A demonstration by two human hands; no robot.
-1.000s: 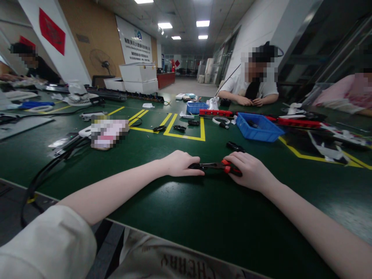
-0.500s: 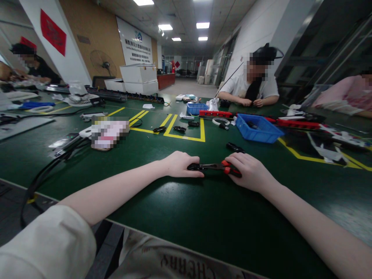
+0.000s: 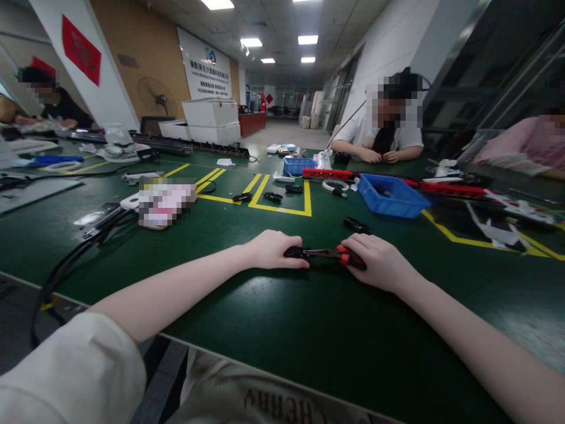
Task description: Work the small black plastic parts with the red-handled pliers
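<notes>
The left hand (image 3: pixel 272 250) has its thumb and fingers clamped on a small, elongated, glossy black part (image 3: pixel 295 253), which lies low over the dark green, smooth-topped table (image 3: pixel 282 330). The part's long axis runs left to right, with its left end tucked between the fingertips and its right end pointing out of them toward the other hand.

The right hand (image 3: pixel 378 259) has its fingers wrapped round the red-and-black grips of slim pliers with a dark metal nose (image 3: pixel 327 253). The pliers lie nearly level, their long axis almost in line with the part; the nose points left from the right fingers and meets the part just beside the left fingertips. Whether the tips bite on it cannot be told.

Just beyond the right fingers lies a stubby black cylindrical piece (image 3: pixel 356 225), slanting, its right end nearer the knuckles. Farther out, beyond the left fingers, three small black angular parts (image 3: pixel 272 196) lie near yellow tape lines (image 3: pixel 282 208). A blue rectangular plastic bin (image 3: pixel 395 203) stands beyond the right fingers, farther right.
</notes>
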